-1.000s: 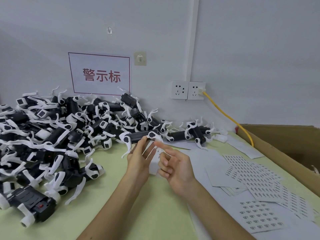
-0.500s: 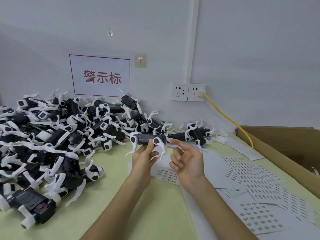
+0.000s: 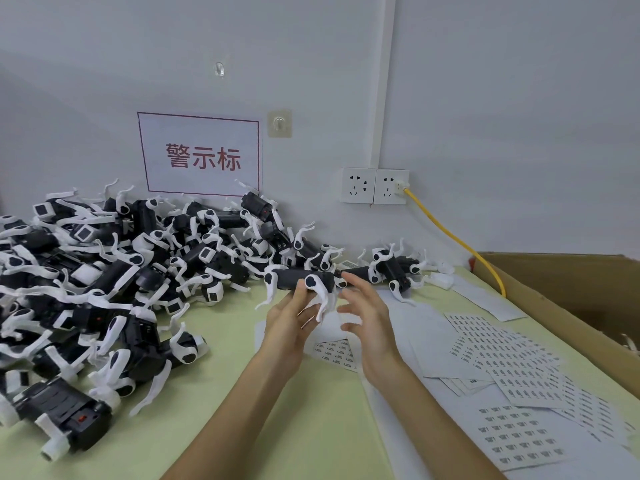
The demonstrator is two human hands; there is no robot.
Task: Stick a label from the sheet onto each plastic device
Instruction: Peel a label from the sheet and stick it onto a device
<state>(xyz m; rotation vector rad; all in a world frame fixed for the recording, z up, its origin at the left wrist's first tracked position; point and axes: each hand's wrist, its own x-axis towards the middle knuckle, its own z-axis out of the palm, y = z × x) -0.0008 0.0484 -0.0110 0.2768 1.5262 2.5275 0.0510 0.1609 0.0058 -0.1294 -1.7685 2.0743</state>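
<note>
Now the left hand (image 3: 289,323) grips a black-and-white device (image 3: 291,278); the right hand (image 3: 369,317) hovers loose-fingered, empty, just beside it.

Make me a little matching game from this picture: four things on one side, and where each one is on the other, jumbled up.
Things
1. yellow cable
2. cardboard box
3. red-lettered sign
4. held device

Places
A. gripped in the left hand
B. on the wall above the pile of devices
C. plugged into the right-hand wall socket
D. along the right edge of the table

Pairs: 1-C, 2-D, 3-B, 4-A.
</note>
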